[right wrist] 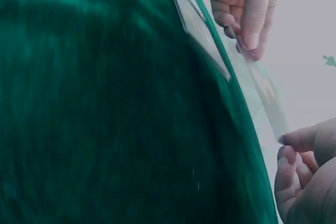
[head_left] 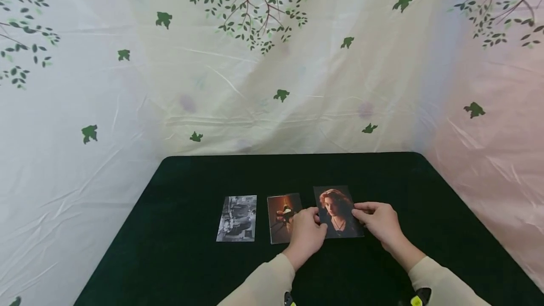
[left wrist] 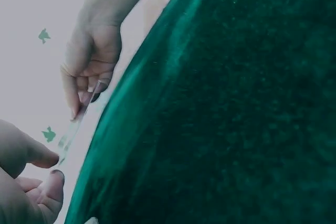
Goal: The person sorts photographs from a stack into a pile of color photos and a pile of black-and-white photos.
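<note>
A photo card (head_left: 335,209) with a portrait of a long-haired person is held between both hands, overlapping the table at the right of a row of cards. My left hand (head_left: 307,230) pinches its left edge between thumb and fingers. On the opposite edge, my right hand (head_left: 379,222) pinches it the same way. In the right wrist view the card (right wrist: 268,98) appears nearly edge-on, above the cloth. Just left of it lies a brown-toned photo card (head_left: 281,230), partly hidden by my left hand. Farther left is a black-and-white photo card (head_left: 236,218), lying flat.
Dark green cloth (head_left: 170,268) covers the table, whose far corners are rounded. Behind and beside it hang pale curtains (head_left: 238,107) printed with branches and green leaf or bird shapes.
</note>
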The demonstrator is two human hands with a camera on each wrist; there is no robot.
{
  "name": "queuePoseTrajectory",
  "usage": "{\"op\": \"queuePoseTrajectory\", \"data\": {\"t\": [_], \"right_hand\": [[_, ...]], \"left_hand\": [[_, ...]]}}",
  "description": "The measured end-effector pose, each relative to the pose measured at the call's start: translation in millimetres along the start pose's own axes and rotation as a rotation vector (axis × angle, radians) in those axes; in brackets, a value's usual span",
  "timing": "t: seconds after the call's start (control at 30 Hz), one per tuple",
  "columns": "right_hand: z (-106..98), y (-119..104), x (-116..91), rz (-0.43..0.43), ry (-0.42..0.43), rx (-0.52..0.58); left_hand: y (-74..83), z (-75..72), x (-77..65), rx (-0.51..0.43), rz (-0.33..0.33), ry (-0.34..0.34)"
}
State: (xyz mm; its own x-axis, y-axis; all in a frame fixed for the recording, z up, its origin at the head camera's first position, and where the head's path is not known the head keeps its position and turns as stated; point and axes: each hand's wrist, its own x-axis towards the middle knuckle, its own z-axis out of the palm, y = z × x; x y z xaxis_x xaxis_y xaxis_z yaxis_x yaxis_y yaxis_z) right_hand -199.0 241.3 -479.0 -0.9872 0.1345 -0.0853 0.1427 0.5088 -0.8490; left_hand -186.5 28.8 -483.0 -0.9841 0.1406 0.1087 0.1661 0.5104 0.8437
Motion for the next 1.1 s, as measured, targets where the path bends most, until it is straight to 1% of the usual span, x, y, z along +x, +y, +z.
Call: {"op": "queuePoseTrajectory", "data": {"t": [0.1, 0.2, 0.27, 0.43, 0.6, 0.73, 0.83, 0.9, 1.1], "right_hand": [[-8, 9, 4, -0.003, -0.004, -0.031], [-9, 13, 12, -0.007, -0.015, -0.059], [-10, 15, 16, -0.019, -0.021, -0.086], [-10, 18, 22, -0.050, -0.042, -0.136], [-4, 21, 24, -0.060, -0.073, -0.143], [1, 25, 23, -0.035, -0.074, -0.151], [3, 26, 22, -0.028, -0.067, -0.158], [4, 27, 21, -0.040, -0.068, -0.161], [7, 28, 22, -0.061, -0.060, -0.177]], "left_hand": [[1.7, 10.4, 5.5, 0.055, 0.012, -0.023], [2.6, 13.8, 10.4, 0.126, 0.012, -0.029], [4.5, 15.4, 11.9, 0.172, 0.012, -0.044], [6.2, 19.9, 10.1, 0.309, 0.022, -0.090], [-0.3, 21.1, 7.2, 0.445, 0.038, -0.124], [-3.7, 20.0, 7.1, 0.521, 0.079, -0.138], [-5.5, 17.6, 6.0, 0.556, 0.107, -0.136], [-6.8, 16.2, 5.1, 0.564, 0.111, -0.132], [-12.5, 15.5, 5.6, 0.546, 0.111, -0.124]]}}
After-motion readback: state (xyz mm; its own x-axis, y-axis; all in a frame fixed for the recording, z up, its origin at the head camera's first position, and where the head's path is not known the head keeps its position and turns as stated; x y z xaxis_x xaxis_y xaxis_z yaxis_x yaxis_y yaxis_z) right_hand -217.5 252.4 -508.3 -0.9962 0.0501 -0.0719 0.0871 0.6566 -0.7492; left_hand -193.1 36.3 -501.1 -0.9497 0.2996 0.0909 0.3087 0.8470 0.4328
